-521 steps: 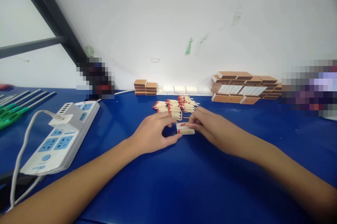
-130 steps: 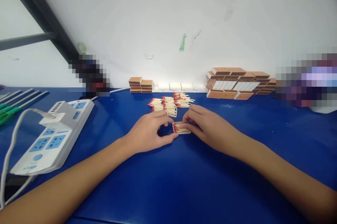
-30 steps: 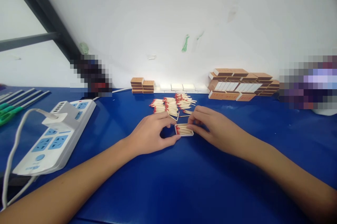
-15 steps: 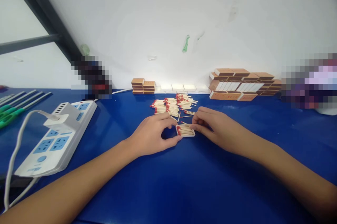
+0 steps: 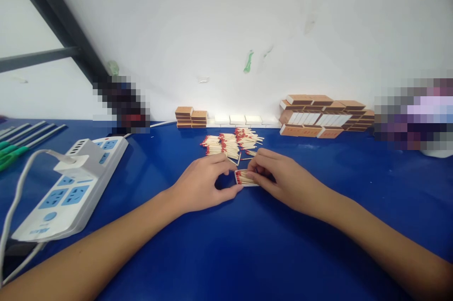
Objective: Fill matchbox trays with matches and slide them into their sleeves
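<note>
One small white tray of matches [image 5: 245,178] lies flat on the blue counter [image 5: 247,244] between both hands, its red heads all turned to the left end; the left hand [image 5: 201,182] pinches that end between thumb and forefinger, while the right hand [image 5: 279,174] has its fingertips curled over the far end, pressing on the sticks, so both hands are closed on the tray; doing this well probably means keeping the tray pinned flat, laying the sticks parallel with heads one way, and pressing them level so none rides above the rim; just behind, the loose pile of matches [image 5: 231,143] sits within easy reach, with a few strays beside it; farther back against the wall stand brown box sleeves [image 5: 191,117], a row of empty white trays [image 5: 244,119] and a larger stack of boxes [image 5: 325,117]; well to the left lies a power strip [image 5: 71,183].
</note>
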Demonstrator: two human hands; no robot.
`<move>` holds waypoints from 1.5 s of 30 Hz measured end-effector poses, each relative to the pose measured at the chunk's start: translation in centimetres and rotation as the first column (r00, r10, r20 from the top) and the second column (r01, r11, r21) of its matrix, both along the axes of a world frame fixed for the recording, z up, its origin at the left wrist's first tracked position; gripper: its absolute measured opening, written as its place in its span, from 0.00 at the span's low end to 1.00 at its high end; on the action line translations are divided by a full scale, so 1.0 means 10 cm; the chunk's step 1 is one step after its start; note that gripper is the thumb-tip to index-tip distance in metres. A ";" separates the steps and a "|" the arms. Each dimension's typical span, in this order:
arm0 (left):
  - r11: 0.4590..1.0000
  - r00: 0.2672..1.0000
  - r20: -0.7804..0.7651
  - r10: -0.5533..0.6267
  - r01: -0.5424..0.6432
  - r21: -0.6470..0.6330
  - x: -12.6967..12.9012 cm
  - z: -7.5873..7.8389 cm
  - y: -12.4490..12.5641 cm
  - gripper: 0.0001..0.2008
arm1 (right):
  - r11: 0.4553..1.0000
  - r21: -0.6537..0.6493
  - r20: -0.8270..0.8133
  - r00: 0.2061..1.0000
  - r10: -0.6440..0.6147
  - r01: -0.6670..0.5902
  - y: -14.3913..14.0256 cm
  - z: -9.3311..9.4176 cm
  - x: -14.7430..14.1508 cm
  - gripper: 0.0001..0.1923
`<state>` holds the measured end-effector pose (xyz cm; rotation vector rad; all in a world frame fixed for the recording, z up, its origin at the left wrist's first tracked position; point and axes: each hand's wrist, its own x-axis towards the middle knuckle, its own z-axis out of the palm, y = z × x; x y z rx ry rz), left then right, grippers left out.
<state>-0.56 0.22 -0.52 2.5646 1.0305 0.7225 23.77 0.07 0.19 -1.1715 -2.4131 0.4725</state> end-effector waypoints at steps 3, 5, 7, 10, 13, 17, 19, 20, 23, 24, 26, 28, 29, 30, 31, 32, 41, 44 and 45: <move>1.000 1.000 -0.001 -0.003 0.003 0.003 -0.01 0.00 0.00 0.12 | 1.000 -0.013 -0.019 0.999 0.025 -0.026 0.01 0.02 0.00 0.08; 1.000 1.000 -0.003 -0.003 0.003 0.001 -0.01 0.00 0.00 0.12 | 0.998 -0.018 -0.034 0.998 0.057 -0.058 0.03 0.02 0.04 0.08; 1.000 1.000 -0.001 0.001 -0.001 0.001 -0.01 -0.01 0.00 0.12 | 0.998 -0.015 -0.054 0.996 0.065 -0.065 0.08 0.02 0.08 0.08; 1.000 1.000 0.006 0.000 0.000 0.004 -0.01 -0.01 -0.01 0.13 | 0.998 0.048 -0.101 0.994 -0.043 0.048 0.17 -0.04 0.14 0.07; 1.000 1.000 0.011 -0.002 0.002 0.003 0.00 -0.01 0.00 0.13 | 0.971 0.166 -0.091 0.983 -0.157 0.170 0.29 -0.13 0.19 0.08; 1.000 1.000 0.008 0.001 -0.001 0.003 -0.01 -0.02 0.00 0.13 | 0.974 0.150 -0.040 0.986 -0.164 0.169 0.40 -0.23 0.21 0.08; 1.000 1.000 0.009 0.000 0.000 -0.002 -0.01 -0.01 0.00 0.13 | 0.981 0.109 -0.029 0.987 -0.160 0.163 0.43 -0.24 0.20 0.09; 1.000 1.000 0.007 0.001 -0.001 -0.003 -0.01 -0.01 0.00 0.13 | 0.983 0.099 -0.019 0.988 -0.155 0.157 0.43 -0.25 0.20 0.09; 1.000 1.000 0.000 0.004 -0.004 0.009 -0.01 -0.01 0.00 0.13 | 0.985 0.108 0.021 0.990 -0.139 0.135 0.43 -0.24 0.20 0.11; 1.000 1.000 0.000 0.003 -0.003 0.012 -0.01 -0.01 0.00 0.12 | 0.986 0.113 0.030 0.991 -0.131 0.127 0.43 -0.24 0.20 0.11; 1.000 1.000 0.002 0.002 -0.002 0.011 0.00 -0.01 0.00 0.13 | 0.987 0.120 0.042 0.992 -0.117 0.111 0.42 -0.23 0.21 0.11; 1.000 1.000 0.002 0.004 -0.004 0.012 -0.01 -0.02 0.01 0.13 | 0.987 0.121 0.037 0.994 -0.107 0.102 0.41 -0.21 0.22 0.10; 1.000 1.000 0.002 0.005 -0.005 0.013 -0.01 -0.02 0.01 0.13 | 0.988 0.119 0.023 0.994 -0.106 0.102 0.39 -0.19 0.22 0.10; 1.000 1.000 0.004 0.005 -0.005 0.013 -0.01 -0.02 0.01 0.13 | 0.987 0.116 -0.001 0.994 -0.109 0.108 0.37 -0.16 0.22 0.10; 1.000 1.000 0.008 0.005 -0.005 0.013 -0.01 -0.02 0.01 0.13 | 0.988 0.109 -0.030 0.994 -0.110 0.112 0.34 -0.12 0.21 0.10; 1.000 1.000 0.013 0.005 -0.005 0.010 -0.01 -0.02 0.01 0.13 | 0.989 0.094 -0.058 0.993 -0.108 0.113 0.30 -0.08 0.20 0.10; 1.000 1.000 0.017 0.014 -0.013 -0.009 0.00 0.00 -0.01 0.12 | 0.992 -0.120 -0.029 0.999 0.022 -0.025 -0.06 0.08 0.00 0.08; 1.000 1.000 0.015 0.012 -0.012 -0.019 0.00 0.00 -0.01 0.12 | 0.990 -0.139 -0.052 0.999 0.015 -0.022 -0.04 0.08 0.01 0.08; 1.000 1.000 0.015 0.011 -0.011 -0.021 0.00 0.01 -0.01 0.12 | 0.989 -0.147 -0.064 0.998 0.013 -0.022 -0.03 0.08 0.02 0.08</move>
